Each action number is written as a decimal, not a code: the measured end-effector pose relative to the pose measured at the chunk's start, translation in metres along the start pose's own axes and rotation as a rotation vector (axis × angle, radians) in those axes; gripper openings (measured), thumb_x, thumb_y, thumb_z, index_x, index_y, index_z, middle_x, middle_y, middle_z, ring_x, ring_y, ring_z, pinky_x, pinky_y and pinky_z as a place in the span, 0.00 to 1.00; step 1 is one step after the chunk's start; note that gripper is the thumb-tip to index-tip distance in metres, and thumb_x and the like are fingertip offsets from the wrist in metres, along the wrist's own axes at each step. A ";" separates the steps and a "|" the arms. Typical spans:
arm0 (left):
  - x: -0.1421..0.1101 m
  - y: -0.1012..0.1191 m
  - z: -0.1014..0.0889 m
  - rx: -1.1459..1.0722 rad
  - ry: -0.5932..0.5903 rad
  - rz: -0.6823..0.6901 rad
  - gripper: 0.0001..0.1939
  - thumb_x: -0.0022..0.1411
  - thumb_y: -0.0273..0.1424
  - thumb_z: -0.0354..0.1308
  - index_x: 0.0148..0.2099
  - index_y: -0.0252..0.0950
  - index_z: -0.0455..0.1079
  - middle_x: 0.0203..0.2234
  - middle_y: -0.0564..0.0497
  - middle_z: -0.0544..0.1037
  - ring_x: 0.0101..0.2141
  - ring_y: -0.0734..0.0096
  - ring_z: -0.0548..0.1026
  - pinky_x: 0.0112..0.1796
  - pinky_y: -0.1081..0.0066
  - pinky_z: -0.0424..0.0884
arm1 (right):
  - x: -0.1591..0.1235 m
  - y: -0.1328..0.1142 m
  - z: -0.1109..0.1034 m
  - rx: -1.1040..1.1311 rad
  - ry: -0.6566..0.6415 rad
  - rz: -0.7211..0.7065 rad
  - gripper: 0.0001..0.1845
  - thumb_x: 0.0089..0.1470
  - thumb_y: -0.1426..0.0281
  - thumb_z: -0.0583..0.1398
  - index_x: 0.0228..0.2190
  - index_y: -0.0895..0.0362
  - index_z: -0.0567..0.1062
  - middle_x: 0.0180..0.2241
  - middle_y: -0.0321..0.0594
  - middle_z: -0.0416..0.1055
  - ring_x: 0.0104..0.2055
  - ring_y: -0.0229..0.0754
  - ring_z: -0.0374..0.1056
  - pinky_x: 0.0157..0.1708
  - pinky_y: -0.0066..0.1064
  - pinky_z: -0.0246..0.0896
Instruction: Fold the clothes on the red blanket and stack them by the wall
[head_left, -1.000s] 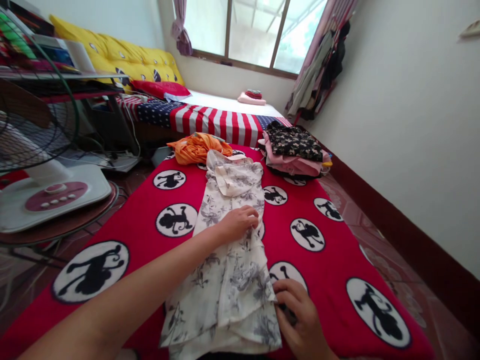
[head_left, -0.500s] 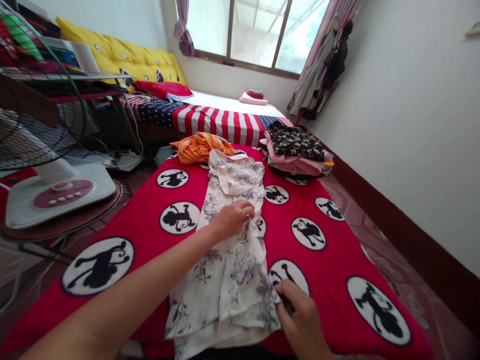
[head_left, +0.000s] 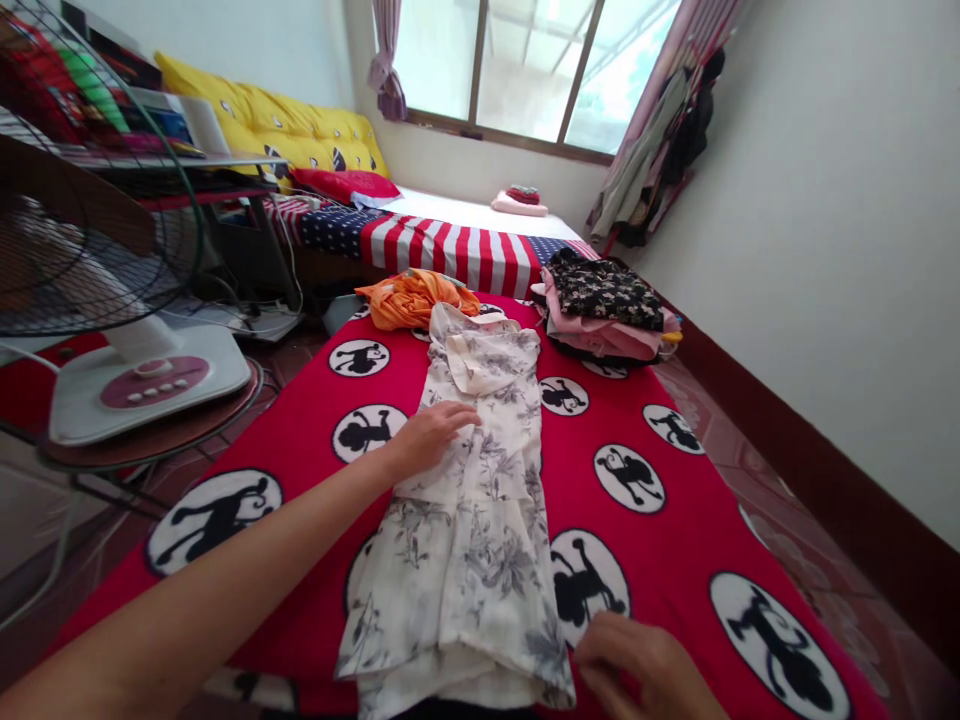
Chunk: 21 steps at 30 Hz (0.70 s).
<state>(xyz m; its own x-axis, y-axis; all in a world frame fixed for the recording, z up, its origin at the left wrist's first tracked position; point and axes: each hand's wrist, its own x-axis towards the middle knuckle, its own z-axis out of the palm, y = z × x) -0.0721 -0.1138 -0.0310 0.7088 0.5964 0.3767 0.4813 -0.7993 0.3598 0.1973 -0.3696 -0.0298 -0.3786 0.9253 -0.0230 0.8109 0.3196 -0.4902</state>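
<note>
A white garment with grey flowers (head_left: 480,560) lies lengthwise down the middle of a red cover (head_left: 667,560), its far end folded over on itself and its near edge uneven, with layers showing. The left hand (head_left: 435,437) is over the garment's left half, palm down, fingers loosely stretched and slightly bent — whether they press on the fabric I cannot tell. The right hand (head_left: 641,665) is just beside the near right corner, its fingers bent and its thumb parted from them, red showing in the gap; contact with the hem is unclear. Beyond the garment's far end, an orange cloth bundle (head_left: 416,300) sits to the left — and a clothes stack (head_left: 607,330), black floral over pink, to the right.
</note>
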 end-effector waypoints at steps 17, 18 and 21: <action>-0.066 -0.003 -0.042 0.054 -0.387 0.305 0.31 0.58 0.32 0.58 0.63 0.47 0.59 0.64 0.45 0.59 0.63 0.55 0.57 0.62 0.53 0.46 | 0.135 0.011 -0.009 -0.300 0.074 -0.466 0.36 0.49 0.83 0.52 0.59 0.50 0.63 0.64 0.44 0.55 0.67 0.47 0.46 0.62 0.52 0.45; -0.063 -0.002 -0.038 0.040 -0.398 0.308 0.31 0.58 0.33 0.58 0.63 0.47 0.59 0.65 0.45 0.57 0.63 0.55 0.56 0.62 0.53 0.45 | 0.140 0.010 -0.009 -0.304 0.054 -0.489 0.34 0.49 0.82 0.52 0.58 0.50 0.64 0.64 0.44 0.55 0.67 0.47 0.47 0.62 0.53 0.44; -0.054 -0.001 -0.026 0.000 -0.404 0.299 0.29 0.59 0.35 0.57 0.63 0.48 0.60 0.65 0.47 0.57 0.64 0.54 0.53 0.62 0.53 0.45 | 0.152 0.009 -0.007 -0.265 0.046 -0.542 0.26 0.51 0.82 0.52 0.48 0.52 0.72 0.61 0.42 0.62 0.65 0.45 0.51 0.63 0.52 0.40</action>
<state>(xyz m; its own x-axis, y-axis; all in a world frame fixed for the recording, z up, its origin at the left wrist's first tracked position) -0.1240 -0.1428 -0.0299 0.9587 0.2650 0.1032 0.2265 -0.9309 0.2865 0.1501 -0.2243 -0.0315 -0.7536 0.6228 0.2102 0.5942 0.7822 -0.1874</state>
